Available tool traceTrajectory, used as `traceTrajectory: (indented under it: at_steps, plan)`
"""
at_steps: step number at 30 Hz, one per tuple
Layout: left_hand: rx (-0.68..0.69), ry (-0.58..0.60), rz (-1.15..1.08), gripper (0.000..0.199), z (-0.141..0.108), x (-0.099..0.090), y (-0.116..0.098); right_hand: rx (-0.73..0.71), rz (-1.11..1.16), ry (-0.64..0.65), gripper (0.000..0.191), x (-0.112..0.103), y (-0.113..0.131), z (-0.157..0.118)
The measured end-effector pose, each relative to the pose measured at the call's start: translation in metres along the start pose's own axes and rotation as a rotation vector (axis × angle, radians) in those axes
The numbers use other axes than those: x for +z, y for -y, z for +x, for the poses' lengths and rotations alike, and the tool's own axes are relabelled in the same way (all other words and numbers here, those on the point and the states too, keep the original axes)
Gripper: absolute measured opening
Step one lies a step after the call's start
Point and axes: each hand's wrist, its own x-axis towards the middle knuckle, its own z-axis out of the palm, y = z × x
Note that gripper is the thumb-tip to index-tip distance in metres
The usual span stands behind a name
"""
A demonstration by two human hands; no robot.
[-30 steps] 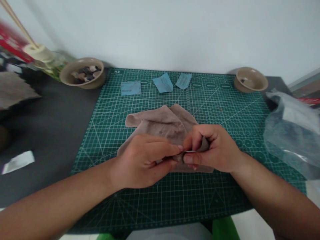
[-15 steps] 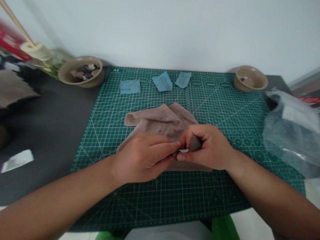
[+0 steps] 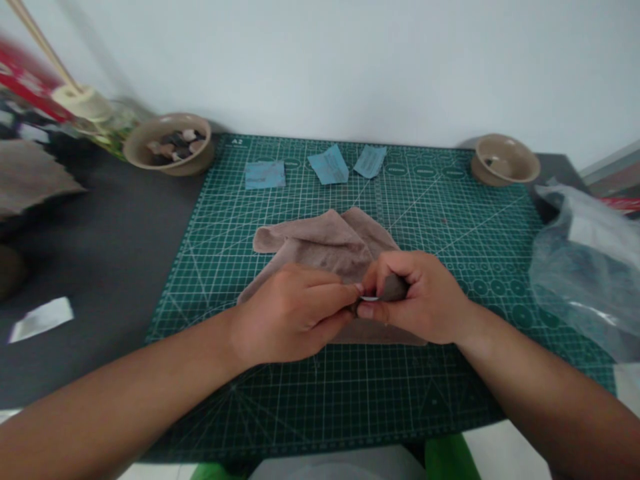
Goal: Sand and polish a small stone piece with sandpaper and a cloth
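Both my hands meet over a crumpled brownish-pink cloth (image 3: 320, 233) on the green cutting mat (image 3: 380, 387). My right hand (image 3: 425, 293) is closed, its thumb and fingers pinching a small grey-brown piece (image 3: 395, 287); its kind cannot be made out. A thin white strip (image 3: 369, 299) shows between the fingertips. My left hand (image 3: 300, 310) is closed too, back upward, fingertips pressed against the right fingertips. A small dark edge (image 3: 355, 307) shows at its fingertips, but what it grips is mostly hidden.
Three blue printed paper pieces (image 3: 327, 165) lie along the mat's back. At the back left stands a brown bowl (image 3: 145, 148) with several pebbles, and another bowl (image 3: 510, 163) stands back right. A clear plastic bag (image 3: 575, 267) lies right; a white scrap (image 3: 43, 320) lies left.
The whole view has shifted slightly, so everything appears a little further right. Both hands keep their hold, with only a tiny change at the fingertips.
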Motion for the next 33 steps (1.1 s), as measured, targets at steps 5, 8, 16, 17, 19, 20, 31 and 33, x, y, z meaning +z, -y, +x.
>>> traceTrajectory:
  at_steps: [5,8,16,17,19,20,31,33]
  plan:
    - [-0.057,-0.03,-0.205,0.01,0.0015,-0.0052,-0.0042,0.032,0.349,0.035,0.029,-0.0009,-0.0019,-0.0053]
    - [-0.066,-0.056,-0.304,0.013,0.0013,-0.005,-0.0044,0.054,0.577,0.124,0.023,0.0,-0.0031,-0.0059]
    - [-0.15,-0.109,-0.543,0.022,0.001,-0.002,-0.0043,0.026,0.79,0.134,0.027,0.0003,0.0049,-0.001]
    - [-0.152,-0.11,-0.548,0.022,0.0013,-0.0017,-0.0043,0.023,0.797,0.132,0.027,0.0003,0.0052,-0.0008]
    - [-0.145,-0.109,-0.546,0.022,0.0017,-0.0014,-0.0039,0.011,0.807,0.136,0.027,0.0001,0.0046,-0.001]
    - [-0.139,-0.106,-0.548,0.022,0.0018,-0.0013,-0.0036,0.007,0.812,0.14,0.027,-0.0001,0.0038,-0.0014]
    - [-0.092,-0.091,-0.497,0.021,-0.0013,-0.0021,-0.0021,0.034,0.702,0.171,0.025,-0.003,-0.0017,-0.0067]
    - [-0.091,-0.085,-0.505,0.021,-0.0011,-0.0018,-0.0017,0.04,0.684,0.173,0.024,-0.0031,-0.002,-0.0066]
